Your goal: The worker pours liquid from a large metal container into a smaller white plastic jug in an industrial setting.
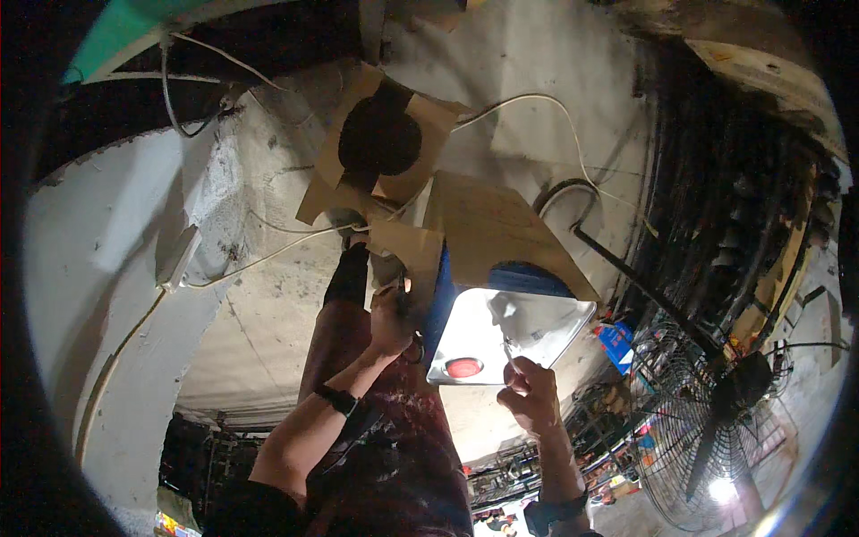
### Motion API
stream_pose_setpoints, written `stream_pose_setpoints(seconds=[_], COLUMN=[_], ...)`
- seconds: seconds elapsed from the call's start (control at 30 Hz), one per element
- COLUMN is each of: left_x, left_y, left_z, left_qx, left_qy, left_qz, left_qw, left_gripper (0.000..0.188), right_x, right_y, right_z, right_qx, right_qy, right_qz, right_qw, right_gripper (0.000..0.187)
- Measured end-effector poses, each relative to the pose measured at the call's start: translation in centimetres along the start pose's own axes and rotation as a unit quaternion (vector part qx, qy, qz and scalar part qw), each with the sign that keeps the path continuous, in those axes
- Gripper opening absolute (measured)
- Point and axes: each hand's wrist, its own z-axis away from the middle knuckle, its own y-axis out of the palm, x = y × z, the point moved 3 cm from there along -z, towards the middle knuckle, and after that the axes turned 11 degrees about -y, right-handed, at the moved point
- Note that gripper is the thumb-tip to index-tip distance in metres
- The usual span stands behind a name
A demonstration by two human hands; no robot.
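Pinching a thin tool (509, 350), the right hand (533, 396) curls; left hand (390, 324) extended, grip unclear.

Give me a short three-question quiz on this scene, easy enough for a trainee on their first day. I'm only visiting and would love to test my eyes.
1. Multiple choice: what colour is the round item on the brightly lit white surface?
A) green
B) red
C) yellow

2. True or false: in the picture, the cardboard piece with the dark round shape lies below both hands.

3. Fill in: the wire-caged fan is nearer the person's ____ hand.

Key:
1: B, red.
2: False; the cardboard piece lies above the left hand and the right hand.
3: right.
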Motion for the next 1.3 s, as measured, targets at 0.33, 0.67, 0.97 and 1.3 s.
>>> stream_pose_setpoints(seconds=[0.33,0.67,0.97,1.3], left_x=[-1.6,0.4,-3.8,-17.3], left_y=[2.7,5.4,12.6,4.4], left_z=[-0.2,-5.7,-14.9,-12.3], left_qx=[-0.012,0.018,0.185,0.050], left_qy=[-0.057,0.063,-0.018,0.238], left_qz=[0.062,-0.170,-0.244,-0.353], left_qw=[0.996,0.983,0.952,0.903], left_gripper=[0.021,0.038,0.036,0.049], right_x=[4.5,7.6,11.4,1.7], right_y=[-3.4,-6.8,-8.5,-0.6], right_z=[8.3,19.5,29.0,37.3], right_qx=[0.014,-0.096,-0.323,-0.270], right_qy=[0.064,0.079,0.243,0.195], right_qz=[0.037,-0.030,-0.089,-0.234], right_qw=[0.997,0.992,0.910,0.913], right_gripper=[0.028,0.022,0.018,0.020])
